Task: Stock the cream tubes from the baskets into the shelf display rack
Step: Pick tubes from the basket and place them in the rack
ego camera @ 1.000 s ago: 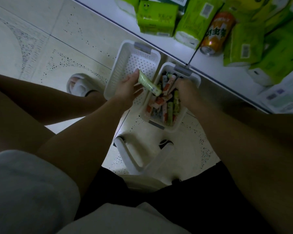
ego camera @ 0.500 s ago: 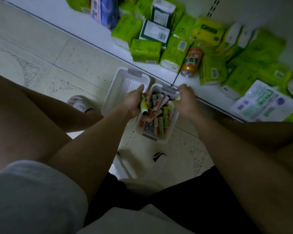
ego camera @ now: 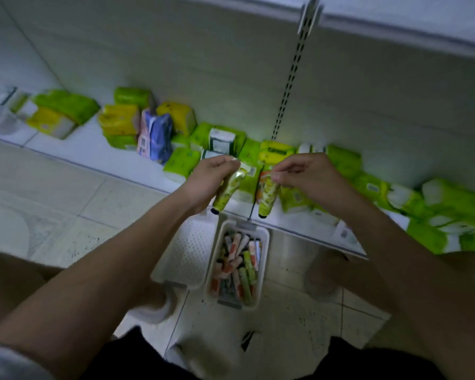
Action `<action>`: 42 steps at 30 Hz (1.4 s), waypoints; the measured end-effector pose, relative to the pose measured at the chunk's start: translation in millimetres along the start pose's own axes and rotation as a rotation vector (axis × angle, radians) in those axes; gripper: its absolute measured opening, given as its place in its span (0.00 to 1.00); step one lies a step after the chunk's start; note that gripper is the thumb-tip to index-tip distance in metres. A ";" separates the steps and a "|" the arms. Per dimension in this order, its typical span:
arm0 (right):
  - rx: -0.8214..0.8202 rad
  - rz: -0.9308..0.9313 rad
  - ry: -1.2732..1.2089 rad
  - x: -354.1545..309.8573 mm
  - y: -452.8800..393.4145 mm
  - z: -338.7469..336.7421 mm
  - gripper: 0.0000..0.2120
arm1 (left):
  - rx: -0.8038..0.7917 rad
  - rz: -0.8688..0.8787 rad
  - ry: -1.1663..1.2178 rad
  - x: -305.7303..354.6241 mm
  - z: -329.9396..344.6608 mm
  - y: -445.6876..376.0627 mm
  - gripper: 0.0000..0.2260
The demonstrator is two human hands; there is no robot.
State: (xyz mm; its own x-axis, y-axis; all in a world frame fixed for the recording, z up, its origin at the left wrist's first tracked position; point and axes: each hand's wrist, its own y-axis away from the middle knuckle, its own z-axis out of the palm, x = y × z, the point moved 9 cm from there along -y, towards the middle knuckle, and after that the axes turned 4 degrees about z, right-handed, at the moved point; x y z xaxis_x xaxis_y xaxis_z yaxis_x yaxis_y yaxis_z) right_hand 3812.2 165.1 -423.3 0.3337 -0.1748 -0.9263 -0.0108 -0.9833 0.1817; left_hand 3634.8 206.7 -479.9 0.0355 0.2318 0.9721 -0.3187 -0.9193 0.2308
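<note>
Each hand is pinching 1 tube by its flat crimped end: left hand (ego camera: pixel 210 176) holding a green tube (ego camera: pixel 229 189), right hand (ego camera: pixel 303 172) another tube (ego camera: pixel 269 193), caps dangling below the fingers, above the full basket (ego camera: pixel 264 244). They look light, soft and squeezable.

Two green cream tubes (ego camera: pixel 228 192) (ego camera: pixel 269 194) hang cap-down at frame centre; below them, a white basket (ego camera: pixel 265 242) holds many mixed tubes (ego camera: pixel 237 267).
</note>
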 end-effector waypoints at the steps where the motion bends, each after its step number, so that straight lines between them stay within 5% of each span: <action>1: 0.011 -0.036 0.002 -19.6 2.3 -8.6 0.04 | -0.018 0.055 -0.037 23.0 4.6 -0.8 0.05; 6: 0.100 -0.183 0.069 -107.9 21.4 -50.9 0.05 | -0.117 0.367 -0.064 143.4 25.0 7.0 0.06; 16: 0.272 -0.448 0.348 -259.3 69.0 -134.0 0.01 | -0.221 0.690 -0.006 318.3 55.5 36.7 0.04; 31: 0.693 -0.470 0.542 -341.3 12.3 -273.5 0.08 | -0.073 0.712 -0.058 437.7 86.8 -29.3 0.06; 42: 0.730 -0.471 0.765 -341.7 -53.4 -275.9 0.05 | -0.031 0.719 -0.112 453.1 105.1 -56.3 0.05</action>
State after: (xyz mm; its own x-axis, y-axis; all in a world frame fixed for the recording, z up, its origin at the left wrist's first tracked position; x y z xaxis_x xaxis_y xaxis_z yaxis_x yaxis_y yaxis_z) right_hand 3958.8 291.4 -25.4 0.9299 0.0475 -0.3648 -0.1928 -0.7816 -0.5932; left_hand 3768.3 330.0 -48.1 -0.0964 -0.4616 0.8818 -0.3259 -0.8225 -0.4661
